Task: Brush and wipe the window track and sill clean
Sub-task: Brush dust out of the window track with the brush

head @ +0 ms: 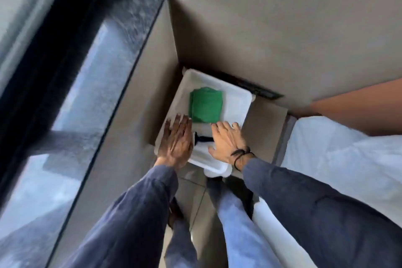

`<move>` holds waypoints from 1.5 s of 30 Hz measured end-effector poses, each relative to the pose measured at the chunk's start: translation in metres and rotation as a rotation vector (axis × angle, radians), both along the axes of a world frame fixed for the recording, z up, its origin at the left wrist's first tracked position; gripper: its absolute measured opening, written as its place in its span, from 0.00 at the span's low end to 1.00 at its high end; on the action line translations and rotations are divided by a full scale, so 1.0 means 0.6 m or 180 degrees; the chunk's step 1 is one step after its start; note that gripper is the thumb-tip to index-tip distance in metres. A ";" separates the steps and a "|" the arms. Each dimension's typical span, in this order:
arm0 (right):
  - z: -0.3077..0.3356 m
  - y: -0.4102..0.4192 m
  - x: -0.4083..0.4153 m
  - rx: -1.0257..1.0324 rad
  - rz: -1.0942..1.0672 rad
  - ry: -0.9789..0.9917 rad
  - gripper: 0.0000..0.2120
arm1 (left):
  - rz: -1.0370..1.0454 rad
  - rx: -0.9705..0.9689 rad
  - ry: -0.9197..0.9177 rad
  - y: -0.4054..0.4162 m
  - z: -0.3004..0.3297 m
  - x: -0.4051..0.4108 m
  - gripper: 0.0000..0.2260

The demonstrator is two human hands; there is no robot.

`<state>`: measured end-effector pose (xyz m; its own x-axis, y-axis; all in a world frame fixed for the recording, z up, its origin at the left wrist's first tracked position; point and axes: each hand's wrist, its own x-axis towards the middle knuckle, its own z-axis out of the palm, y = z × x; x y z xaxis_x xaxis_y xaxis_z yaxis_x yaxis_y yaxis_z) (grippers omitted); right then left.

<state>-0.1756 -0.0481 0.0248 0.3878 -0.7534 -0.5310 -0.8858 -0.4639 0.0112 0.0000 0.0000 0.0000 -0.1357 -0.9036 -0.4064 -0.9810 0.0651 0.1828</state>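
A white plastic tray (236, 102) sits in the corner by the wall, low down. A folded green cloth (205, 106) lies in its far half. A small brush with a dark handle (201, 139) lies in its near half, between my hands. My left hand (177, 140) is flat over the tray's left rim with fingers spread. My right hand (228, 142) hovers over the tray's right side, fingers apart, a black band on its wrist. Neither hand holds anything. The dark speckled window sill (108, 54) and black window frame (50, 50) run along the left, blurred.
A beige wall (272, 17) rises behind the tray, with a dark vent slot (252, 86) at its base. White bedding (339, 159) lies to the right. My legs in blue jeans (237, 220) stand on a tiled floor below the tray.
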 end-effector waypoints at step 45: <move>0.521 0.359 0.595 0.0953 0.0242 -0.3146 0.24 | 0.3705 -0.0563 -0.0251 0.659 0.382 0.209 0.37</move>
<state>0.1814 0.1676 0.3373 0.7935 -0.5983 -0.1114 -0.4053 -0.3830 -0.8301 0.1251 0.3952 0.2291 0.8272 -0.5111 -0.2334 -0.4744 -0.8579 0.1973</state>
